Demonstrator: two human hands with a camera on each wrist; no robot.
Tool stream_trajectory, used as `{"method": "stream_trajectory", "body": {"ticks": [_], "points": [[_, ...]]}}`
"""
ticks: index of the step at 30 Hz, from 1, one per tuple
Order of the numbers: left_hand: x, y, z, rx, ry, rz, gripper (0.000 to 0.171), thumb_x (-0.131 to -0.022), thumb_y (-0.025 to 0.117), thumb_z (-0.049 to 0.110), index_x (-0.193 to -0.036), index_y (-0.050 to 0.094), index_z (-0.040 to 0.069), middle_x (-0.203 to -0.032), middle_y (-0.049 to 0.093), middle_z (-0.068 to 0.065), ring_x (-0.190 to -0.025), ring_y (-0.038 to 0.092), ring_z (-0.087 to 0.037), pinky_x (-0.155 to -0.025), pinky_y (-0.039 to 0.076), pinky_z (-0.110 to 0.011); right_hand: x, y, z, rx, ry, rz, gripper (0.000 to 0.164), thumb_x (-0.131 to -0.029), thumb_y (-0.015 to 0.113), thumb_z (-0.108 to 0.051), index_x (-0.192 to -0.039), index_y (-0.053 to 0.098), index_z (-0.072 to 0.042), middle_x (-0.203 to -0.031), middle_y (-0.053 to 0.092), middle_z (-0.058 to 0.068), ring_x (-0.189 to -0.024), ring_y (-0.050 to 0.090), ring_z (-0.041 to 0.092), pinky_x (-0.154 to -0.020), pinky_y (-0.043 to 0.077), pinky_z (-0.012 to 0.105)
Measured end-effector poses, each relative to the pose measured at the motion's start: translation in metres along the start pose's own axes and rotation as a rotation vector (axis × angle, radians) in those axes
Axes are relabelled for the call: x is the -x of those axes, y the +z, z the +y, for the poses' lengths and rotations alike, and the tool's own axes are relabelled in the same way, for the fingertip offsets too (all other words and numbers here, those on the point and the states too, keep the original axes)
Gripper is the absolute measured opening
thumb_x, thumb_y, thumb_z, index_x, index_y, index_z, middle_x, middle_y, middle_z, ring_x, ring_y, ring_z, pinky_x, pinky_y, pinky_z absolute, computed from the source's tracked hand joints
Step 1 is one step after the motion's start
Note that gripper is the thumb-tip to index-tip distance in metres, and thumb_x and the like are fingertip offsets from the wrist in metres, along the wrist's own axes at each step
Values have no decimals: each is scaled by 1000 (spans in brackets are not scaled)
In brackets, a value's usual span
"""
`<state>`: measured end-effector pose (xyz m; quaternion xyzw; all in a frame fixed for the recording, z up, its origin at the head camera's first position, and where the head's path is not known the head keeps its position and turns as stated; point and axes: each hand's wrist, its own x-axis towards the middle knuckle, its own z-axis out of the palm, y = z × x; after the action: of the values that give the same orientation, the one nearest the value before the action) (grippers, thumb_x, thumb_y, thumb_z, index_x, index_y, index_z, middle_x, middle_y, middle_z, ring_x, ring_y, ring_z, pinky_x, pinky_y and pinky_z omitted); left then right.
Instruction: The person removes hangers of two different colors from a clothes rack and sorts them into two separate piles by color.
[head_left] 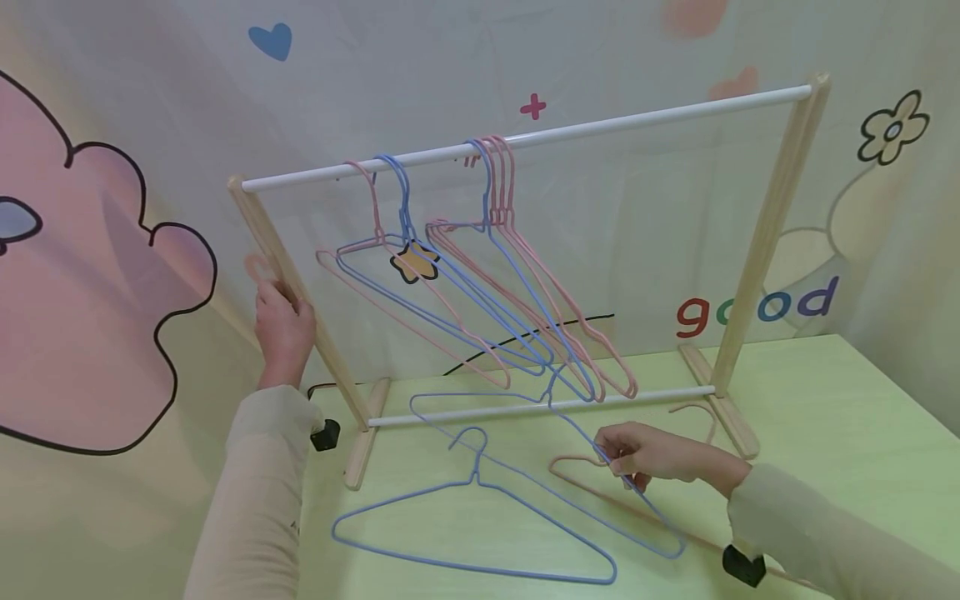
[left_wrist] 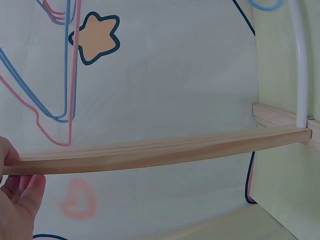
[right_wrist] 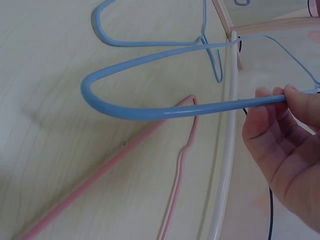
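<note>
My left hand grips the left wooden post of a hanger rack, thumb on one side and fingers on the other. Between thumb and fingers, my right hand pinches one sloping arm of a blue clothes hanger. This hanger is raised over the table in front of the rack, its hook end pointing toward the hanging ones. Flat on the table in front lies another blue hanger. Beneath the right hand, a pink hanger rests on the tabletop, partly covered by the right forearm in the head view.
From the white top rail hang several pink and blue hangers in two groups, left and middle. A white lower bar joins the wooden feet on the pale green table. A printed curtain hangs behind.
</note>
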<state>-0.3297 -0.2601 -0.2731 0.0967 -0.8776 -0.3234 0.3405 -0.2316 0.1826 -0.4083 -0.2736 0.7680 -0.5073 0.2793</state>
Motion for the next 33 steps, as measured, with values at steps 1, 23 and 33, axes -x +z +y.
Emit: {"method": "stream_trajectory", "body": {"ticks": [1, 23, 33], "points": [[0, 0, 0, -1, -1, 0, 30, -86, 42, 13, -112, 35, -1, -113, 45, -24, -102, 46, -41, -89, 36, -49, -2, 3, 0, -6, 0, -8, 8, -88, 45, -2, -83, 41, 4, -69, 42, 3, -55, 46, 13, -48, 41, 22], [1, 0, 0, 9, -13, -6, 29, -86, 42, 14, -111, 35, 0, -111, 45, -22, -100, 46, -39, -89, 36, -47, -27, 48, 2, -44, 27, -150, 12, -86, 45, 2, -77, 37, 4, -64, 41, -1, -49, 44, 12, -45, 41, 23], [1, -1, 2, 13, -37, -27, 30, -87, 41, 15, -113, 34, 1, -116, 44, -22, -103, 46, -38, -91, 37, -46, -43, 62, -9, 77, 14, -177, 13, -80, 48, 6, -73, 40, -1, -66, 40, -1, -50, 45, 10, -43, 42, 22]]}}
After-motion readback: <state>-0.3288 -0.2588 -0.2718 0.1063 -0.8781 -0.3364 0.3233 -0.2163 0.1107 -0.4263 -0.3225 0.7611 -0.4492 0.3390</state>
